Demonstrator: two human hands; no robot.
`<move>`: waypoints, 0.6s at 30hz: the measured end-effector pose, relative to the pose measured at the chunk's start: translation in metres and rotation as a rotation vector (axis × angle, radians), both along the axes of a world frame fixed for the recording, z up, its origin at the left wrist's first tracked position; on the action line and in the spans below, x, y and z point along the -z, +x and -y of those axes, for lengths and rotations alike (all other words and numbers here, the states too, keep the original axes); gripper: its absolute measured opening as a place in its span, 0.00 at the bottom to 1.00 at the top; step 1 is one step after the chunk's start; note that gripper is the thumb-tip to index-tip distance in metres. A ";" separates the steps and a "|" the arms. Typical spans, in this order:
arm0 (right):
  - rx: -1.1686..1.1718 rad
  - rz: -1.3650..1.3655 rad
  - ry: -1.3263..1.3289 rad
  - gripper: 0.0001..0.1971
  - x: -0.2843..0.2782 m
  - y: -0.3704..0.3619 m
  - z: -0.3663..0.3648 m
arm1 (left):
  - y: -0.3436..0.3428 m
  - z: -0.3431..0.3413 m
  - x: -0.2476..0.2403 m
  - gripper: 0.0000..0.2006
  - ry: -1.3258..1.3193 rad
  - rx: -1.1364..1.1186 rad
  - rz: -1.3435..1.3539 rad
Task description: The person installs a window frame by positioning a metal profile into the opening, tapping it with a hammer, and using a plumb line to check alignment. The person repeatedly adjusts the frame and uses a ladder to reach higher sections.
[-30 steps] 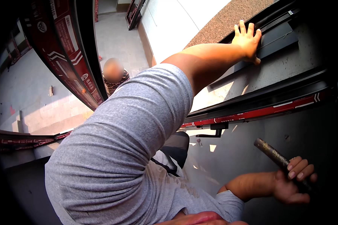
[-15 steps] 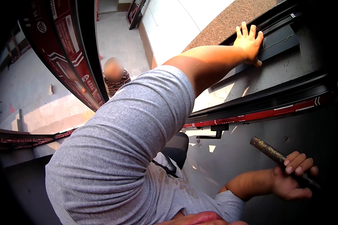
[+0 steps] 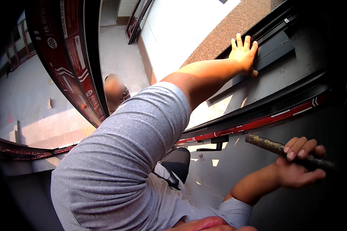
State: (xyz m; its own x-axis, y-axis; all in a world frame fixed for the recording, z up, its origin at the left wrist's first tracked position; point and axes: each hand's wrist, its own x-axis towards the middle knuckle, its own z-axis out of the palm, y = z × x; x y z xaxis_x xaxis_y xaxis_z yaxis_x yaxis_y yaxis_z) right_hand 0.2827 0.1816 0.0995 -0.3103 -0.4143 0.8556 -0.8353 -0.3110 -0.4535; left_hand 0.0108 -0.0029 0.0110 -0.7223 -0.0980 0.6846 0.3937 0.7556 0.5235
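Note:
My left arm reaches out across the picture in its grey sleeve. At its end my left hand (image 3: 243, 54) lies with fingers spread on the dark flat strip (image 3: 273, 49) along the window sill, holding nothing. Lower right, my right hand (image 3: 298, 163) is closed round a worn brown rod (image 3: 266, 144) with flaking yellowish patches. One blunt end of the rod sticks out to the left of the fingers; the other fades into the dark rim, so I cannot tell what it carries.
A red-filmed window frame (image 3: 254, 125) with a black handle (image 3: 212, 148) runs below my left arm. Another tall red-filmed frame (image 3: 71, 57) stands at left. Beyond it, a person (image 3: 117, 92) is on the paved ground below. Brown stone (image 3: 219, 42) edges the opening.
The view has shifted, so the sill and frames sit slightly differently. The rod in my right hand has tipped closer to level. My left hand keeps its place on the strip.

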 end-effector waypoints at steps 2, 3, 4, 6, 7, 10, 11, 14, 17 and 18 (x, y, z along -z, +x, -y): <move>-0.008 0.066 -0.107 0.34 0.002 -0.012 0.029 | 0.005 0.014 -0.003 0.65 -0.030 -0.039 0.044; 0.004 0.080 -0.114 0.33 -0.002 -0.012 0.043 | 0.009 0.017 -0.009 0.66 -0.034 -0.037 0.061; 0.028 0.103 -0.126 0.33 -0.003 -0.016 0.053 | 0.009 0.009 -0.007 0.67 -0.038 0.007 0.091; 0.072 0.177 -0.105 0.34 -0.017 -0.020 0.076 | 0.015 0.011 -0.007 0.67 -0.040 -0.006 0.130; 0.193 0.133 -0.088 0.34 -0.031 -0.006 0.085 | 0.021 -0.010 -0.017 0.67 -0.030 0.057 0.092; 0.302 0.014 -0.024 0.30 -0.055 -0.009 0.128 | 0.021 -0.015 -0.009 0.66 -0.044 0.013 0.093; 0.291 -0.110 0.049 0.29 -0.069 -0.010 0.143 | 0.006 -0.012 -0.004 0.66 -0.059 -0.030 0.069; 0.210 -0.362 0.156 0.29 -0.103 -0.010 0.197 | 0.020 0.025 -0.003 0.65 -0.039 -0.095 0.083; 0.509 -0.736 0.138 0.20 -0.129 0.020 0.228 | 0.029 -0.018 -0.012 0.65 -0.029 0.029 0.040; 0.641 -0.984 0.134 0.17 -0.139 0.008 0.234 | 0.029 -0.029 -0.013 0.64 -0.021 0.058 0.051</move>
